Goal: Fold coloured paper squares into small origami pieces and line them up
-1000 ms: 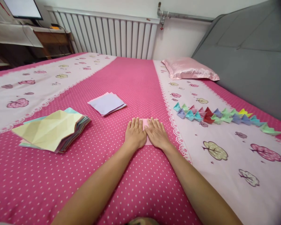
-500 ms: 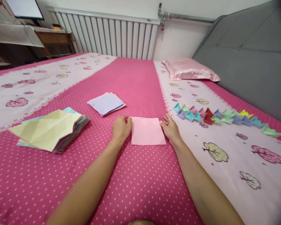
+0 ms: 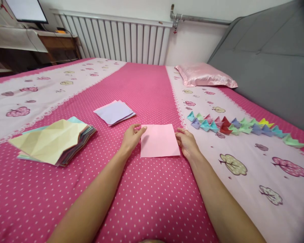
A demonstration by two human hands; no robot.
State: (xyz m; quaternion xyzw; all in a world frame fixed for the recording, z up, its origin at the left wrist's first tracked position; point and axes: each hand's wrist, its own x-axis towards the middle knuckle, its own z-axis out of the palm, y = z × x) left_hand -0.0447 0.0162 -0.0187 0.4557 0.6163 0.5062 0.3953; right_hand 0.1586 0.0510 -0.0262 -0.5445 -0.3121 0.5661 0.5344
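A square sheet of pink paper [image 3: 159,141] lies in front of me on the dotted bedspread. My left hand [image 3: 132,139] is at its left edge, thumb reaching over the upper left corner and fingers apart beside it. Along the right edge rests my right hand [image 3: 188,143], loosely bent, with fingertips close to the paper; whether they touch it is hard to tell. Beyond my left hand sits a stack of paper squares [image 3: 114,113] with a lilac sheet on top. Farther left is a thicker pile of creased paper [image 3: 53,140], topped by a pale yellow sheet.
Rows of small folded paper boats [image 3: 225,125] in several colours stand at the right. A pink pillow [image 3: 205,75] lies by the grey headboard [image 3: 271,57]. Behind the bed are a white radiator [image 3: 116,37] and a desk with a monitor [image 3: 26,11].
The pink sheet's far edge sits slightly farther away and the sheet appears a bit taller. My left thumb has moved onto its corner; my right hand has shifted slightly right and nearer me.
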